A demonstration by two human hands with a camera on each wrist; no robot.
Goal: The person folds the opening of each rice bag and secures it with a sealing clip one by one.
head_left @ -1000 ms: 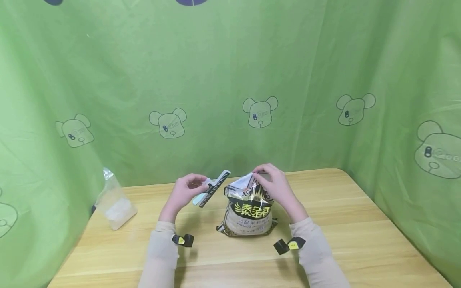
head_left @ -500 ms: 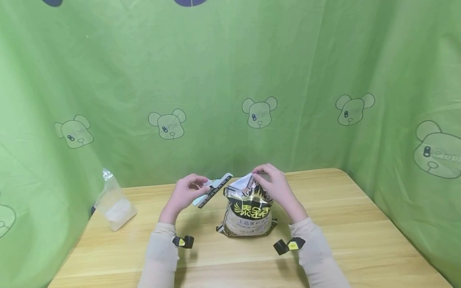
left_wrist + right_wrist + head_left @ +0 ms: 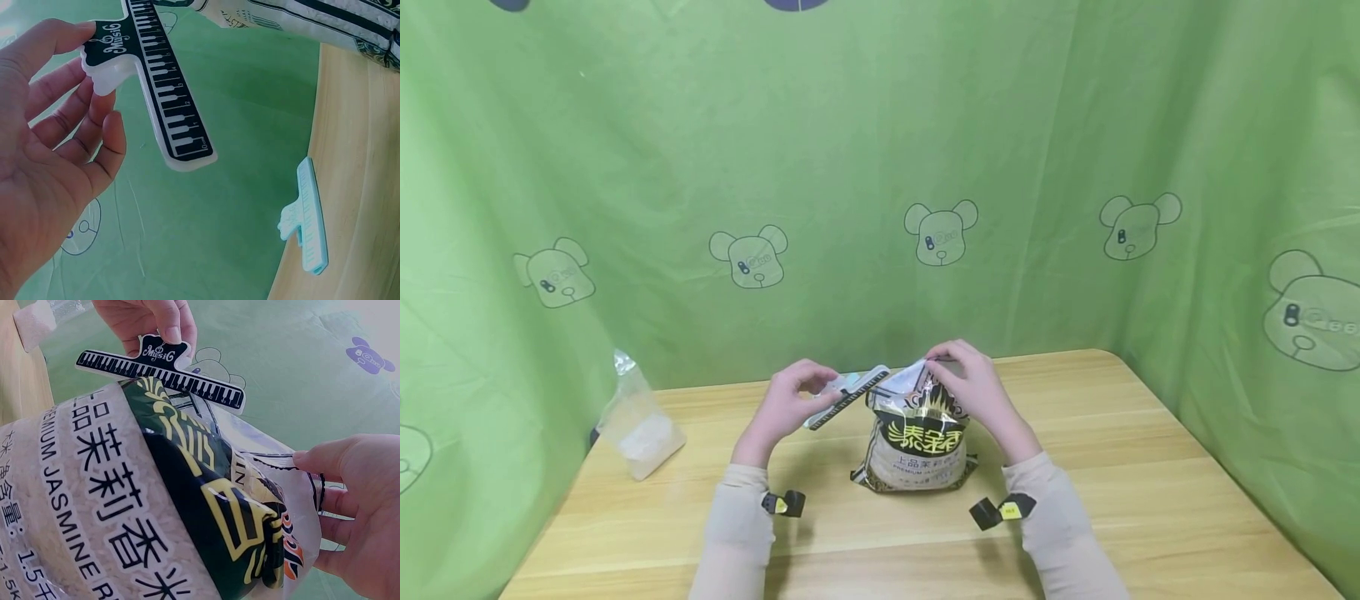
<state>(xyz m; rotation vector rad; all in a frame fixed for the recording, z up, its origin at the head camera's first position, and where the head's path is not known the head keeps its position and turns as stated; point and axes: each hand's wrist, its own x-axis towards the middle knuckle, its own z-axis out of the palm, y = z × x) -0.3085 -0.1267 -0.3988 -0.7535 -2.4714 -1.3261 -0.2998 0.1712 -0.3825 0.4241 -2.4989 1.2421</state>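
My left hand (image 3: 786, 407) pinches a bulldog-style clip (image 3: 178, 94) with a black-and-white piano-key strip and the word Music on its handle. The thumb lies over that handle, with fingers behind it. In the right wrist view the clip overlaps the near corner of a rice bag's (image 3: 156, 506) top. The bag, printed with a dark green band and yellow characters, stands upright on the table. At its right top corner, my right hand (image 3: 976, 390) pinches the folded upper edge between thumb and fingers. A pale blue clip (image 3: 306, 219) of similar shape lies on the table behind.
A clear plastic bag (image 3: 647, 437) with white contents stands at the table's left edge. The wooden table (image 3: 1105, 467) is surrounded at the back and sides by a green curtain (image 3: 850, 150) with bear-head drawings.
My left hand has shifted slightly right, bringing the piano-key clip closer to the rice bag's left top corner and tilting it flatter. The right hand keeps its hold on the bag, nearly still.
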